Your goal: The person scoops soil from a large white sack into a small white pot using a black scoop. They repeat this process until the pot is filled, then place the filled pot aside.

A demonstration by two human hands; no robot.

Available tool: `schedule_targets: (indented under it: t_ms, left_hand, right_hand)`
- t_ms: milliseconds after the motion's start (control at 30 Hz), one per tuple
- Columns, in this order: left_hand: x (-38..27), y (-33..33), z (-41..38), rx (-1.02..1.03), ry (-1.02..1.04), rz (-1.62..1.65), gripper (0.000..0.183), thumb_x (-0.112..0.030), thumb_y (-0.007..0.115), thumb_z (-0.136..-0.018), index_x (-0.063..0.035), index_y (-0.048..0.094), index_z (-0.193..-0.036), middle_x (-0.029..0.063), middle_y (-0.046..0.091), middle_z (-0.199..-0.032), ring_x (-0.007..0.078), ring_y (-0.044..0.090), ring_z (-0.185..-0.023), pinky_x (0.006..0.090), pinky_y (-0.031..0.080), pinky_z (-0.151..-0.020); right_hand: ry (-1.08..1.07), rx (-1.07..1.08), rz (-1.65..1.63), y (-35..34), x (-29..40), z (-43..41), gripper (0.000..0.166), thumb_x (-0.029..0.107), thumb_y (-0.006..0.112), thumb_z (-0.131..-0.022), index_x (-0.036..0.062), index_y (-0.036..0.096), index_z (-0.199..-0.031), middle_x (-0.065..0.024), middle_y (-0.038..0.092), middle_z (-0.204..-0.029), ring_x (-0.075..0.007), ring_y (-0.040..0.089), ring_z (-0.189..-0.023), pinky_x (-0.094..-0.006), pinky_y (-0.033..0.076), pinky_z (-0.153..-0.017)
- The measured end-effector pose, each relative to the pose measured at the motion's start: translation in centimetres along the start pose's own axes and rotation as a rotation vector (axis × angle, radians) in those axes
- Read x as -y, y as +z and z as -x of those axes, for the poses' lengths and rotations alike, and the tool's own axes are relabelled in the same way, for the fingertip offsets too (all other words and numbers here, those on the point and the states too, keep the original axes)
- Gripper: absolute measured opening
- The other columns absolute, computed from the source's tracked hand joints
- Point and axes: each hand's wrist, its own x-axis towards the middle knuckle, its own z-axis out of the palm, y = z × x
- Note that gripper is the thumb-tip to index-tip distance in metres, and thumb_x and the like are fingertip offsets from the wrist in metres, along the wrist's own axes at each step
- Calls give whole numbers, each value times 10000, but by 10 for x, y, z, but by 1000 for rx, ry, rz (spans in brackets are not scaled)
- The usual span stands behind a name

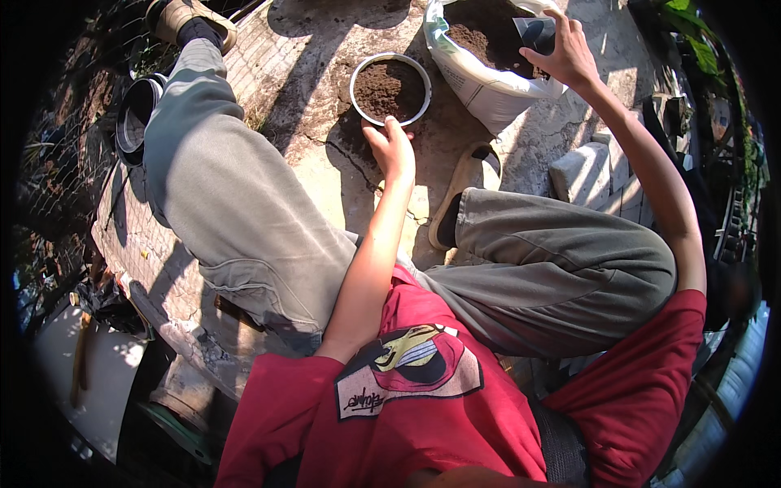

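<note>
A round white-rimmed pot holding brown soil stands on the concrete ground before me. My left hand grips its near rim, with the thumb at the edge. To the right, an open white plastic sack holds dark soil. Over the sack's right side, my right hand holds a small, dark, partly clear cup between thumb and fingers. The cup rests at or just above the soil; which one I cannot tell.
Stacked black pots stand beyond my outstretched leg at the left, near wire mesh fencing. Pale blocks lie right of my bent leg's shoe. A white board and a clay-coloured pot are at the lower left.
</note>
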Motion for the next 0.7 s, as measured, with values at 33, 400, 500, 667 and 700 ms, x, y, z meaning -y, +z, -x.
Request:
schedule_targets:
  t_ms: [33,400,500,667,700]
  left_hand:
    - [1,1,0,0,3,0,516,-193,481,-986,-16,292,-1431,192,571,-1144,191,610,-739,296,547,-618]
    - [-1,0,0,-9,7,-32,502,-202,482,-983,-6,311,-1412,187,583,-1115,190,606,-707,299,547,-619]
    - [-1,0,0,-11,20,-17,498,-207,480,-983,-6,314,-1407,189,585,-1100,192,606,-691,302,546,-624]
    - [-3,3,3,-5,18,-8,499,-215,483,-983,-4,316,-1404,186,592,-1068,194,607,-675,308,541,-624]
    - [-3,2,3,-9,17,-10,501,-216,484,-982,-3,316,-1403,185,594,-1063,194,607,-672,309,540,-623]
  right_hand:
    - [22,28,68,5,-8,0,875,446,800,-721,135,393,-1430,-229,483,-1261,-392,477,-1232,-435,461,-994]
    - [-122,58,-250,25,-3,4,765,431,725,-788,49,424,-1379,-223,544,-1164,-344,560,-1091,-416,465,-941]
    - [-91,71,-326,27,-2,0,720,404,716,-801,43,443,-1360,-204,573,-1107,-319,590,-1032,-406,481,-904]
    - [27,28,-471,32,-12,-9,645,360,699,-822,32,475,-1329,-172,621,-1013,-277,641,-933,-390,506,-843]
    - [87,3,-559,30,-4,-9,675,314,720,-782,32,451,-1333,-186,602,-1041,-299,613,-977,-405,491,-878]
